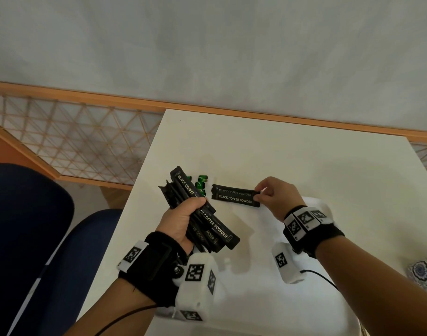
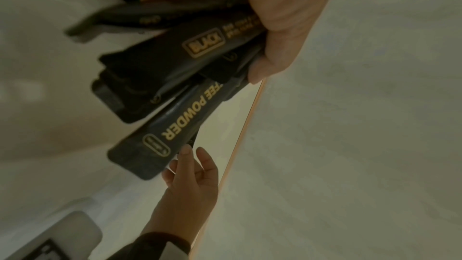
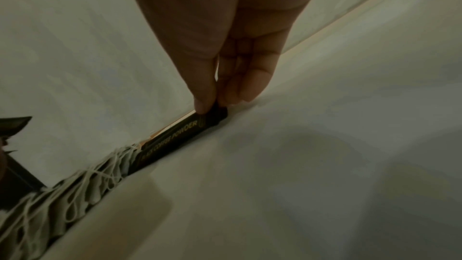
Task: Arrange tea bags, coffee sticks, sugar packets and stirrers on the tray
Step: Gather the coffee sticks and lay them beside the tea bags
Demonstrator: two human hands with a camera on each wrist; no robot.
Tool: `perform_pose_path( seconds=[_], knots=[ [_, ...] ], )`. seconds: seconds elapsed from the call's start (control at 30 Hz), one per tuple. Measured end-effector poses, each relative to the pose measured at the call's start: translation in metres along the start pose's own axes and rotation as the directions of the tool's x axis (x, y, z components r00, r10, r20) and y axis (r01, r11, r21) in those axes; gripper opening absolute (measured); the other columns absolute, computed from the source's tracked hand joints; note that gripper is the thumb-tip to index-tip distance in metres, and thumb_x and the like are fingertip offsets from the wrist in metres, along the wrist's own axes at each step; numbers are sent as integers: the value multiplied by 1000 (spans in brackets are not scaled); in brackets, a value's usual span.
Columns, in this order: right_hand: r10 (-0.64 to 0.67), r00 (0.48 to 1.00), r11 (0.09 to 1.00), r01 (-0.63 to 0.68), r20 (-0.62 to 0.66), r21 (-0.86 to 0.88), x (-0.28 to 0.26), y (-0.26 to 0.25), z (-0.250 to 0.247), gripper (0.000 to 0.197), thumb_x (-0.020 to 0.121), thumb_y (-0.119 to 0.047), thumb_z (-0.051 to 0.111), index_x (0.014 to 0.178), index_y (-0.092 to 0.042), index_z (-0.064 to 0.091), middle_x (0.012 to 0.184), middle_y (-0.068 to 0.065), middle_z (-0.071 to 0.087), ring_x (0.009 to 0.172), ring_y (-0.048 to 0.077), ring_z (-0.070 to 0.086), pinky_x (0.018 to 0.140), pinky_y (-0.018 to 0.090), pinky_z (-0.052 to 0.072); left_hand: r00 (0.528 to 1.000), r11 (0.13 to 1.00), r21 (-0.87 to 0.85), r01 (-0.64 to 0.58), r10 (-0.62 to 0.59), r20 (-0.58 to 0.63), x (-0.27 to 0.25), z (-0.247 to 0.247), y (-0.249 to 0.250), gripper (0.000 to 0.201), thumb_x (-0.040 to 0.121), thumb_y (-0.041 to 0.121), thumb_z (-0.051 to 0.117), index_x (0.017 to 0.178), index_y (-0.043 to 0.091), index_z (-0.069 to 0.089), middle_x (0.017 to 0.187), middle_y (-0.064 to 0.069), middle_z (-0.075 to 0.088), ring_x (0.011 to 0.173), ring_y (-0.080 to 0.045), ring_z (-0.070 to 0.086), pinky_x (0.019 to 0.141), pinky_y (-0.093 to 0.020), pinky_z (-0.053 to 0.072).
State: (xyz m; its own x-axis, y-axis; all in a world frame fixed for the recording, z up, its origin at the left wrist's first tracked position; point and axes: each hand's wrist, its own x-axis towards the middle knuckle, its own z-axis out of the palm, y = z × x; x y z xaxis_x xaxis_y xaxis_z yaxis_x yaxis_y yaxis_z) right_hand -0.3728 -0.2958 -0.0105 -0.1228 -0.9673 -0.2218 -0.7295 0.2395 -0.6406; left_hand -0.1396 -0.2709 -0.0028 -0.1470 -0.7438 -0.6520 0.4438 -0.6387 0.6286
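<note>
L hand (image 1: 183, 220) fisted, R hand (image 1: 275, 197) pinching – both wrists strapped

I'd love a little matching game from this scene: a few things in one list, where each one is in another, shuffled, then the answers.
Things:
1. bundle of coffee sticks
2. two coffee sticks
3. green packets
4. table

Places or states:
A. white, bearing everything
B. gripped in the left hand
C. side by side, their end pinched by the right hand
D. partly hidden behind the bundle

Pairs: 1-B, 2-C, 3-D, 4-A
</note>
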Motion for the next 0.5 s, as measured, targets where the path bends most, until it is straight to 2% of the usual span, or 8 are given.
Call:
perform_pose_path(
  seconds=[0.2, 0.33, 0.43, 0.5],
  knots=[
    [24, 1000, 998, -23, -9, 64, 3, 2, 1, 25, 81, -18, 70, 98, -22, 53, 70, -5, 63, 72, 9, 58, 60, 22, 41, 1000, 1000, -8, -3, 3, -3, 1, 2, -1, 33, 80, 16, 67, 110, 5, 61, 81, -11, 65, 64, -21, 64, 57, -34, 54],
    [27, 1000, 998, -27, 6, 53, 3, 2, 1, 30, 81, -21, 71, 103, -24, 51, 74, -3, 65, 72, 8, 59, 59, 21, 40, 1000, 1000, -11, 2, -2, 7, 1, 3, -2, 33, 80, 16, 67, 110, 5, 61, 82, -10, 65, 65, -21, 65, 60, -34, 54],
    [-9, 999, 998, 11, -41, 58, -3, -4, -4, 21, 83, -24, 68, 99, -27, 54, 74, -2, 66, 72, 8, 58, 59, 18, 39, 1000, 1000, -12, 0, 0, -1, -1, 6, -1, 29, 81, 15, 66, 107, 5, 63, 81, -11, 66, 64, -21, 64, 57, -34, 54],
    [-57, 997, 995, 61, -47, 85, -11, -14, -5, 8, 86, -27, 65, 92, -30, 61, 72, -8, 66, 68, 3, 58, 58, 13, 40, 1000, 1000, -11, 13, -13, -17, -3, 8, -2, 28, 80, 15, 68, 106, 5, 64, 82, -11, 66, 66, -23, 64, 59, -36, 54]
  ],
)
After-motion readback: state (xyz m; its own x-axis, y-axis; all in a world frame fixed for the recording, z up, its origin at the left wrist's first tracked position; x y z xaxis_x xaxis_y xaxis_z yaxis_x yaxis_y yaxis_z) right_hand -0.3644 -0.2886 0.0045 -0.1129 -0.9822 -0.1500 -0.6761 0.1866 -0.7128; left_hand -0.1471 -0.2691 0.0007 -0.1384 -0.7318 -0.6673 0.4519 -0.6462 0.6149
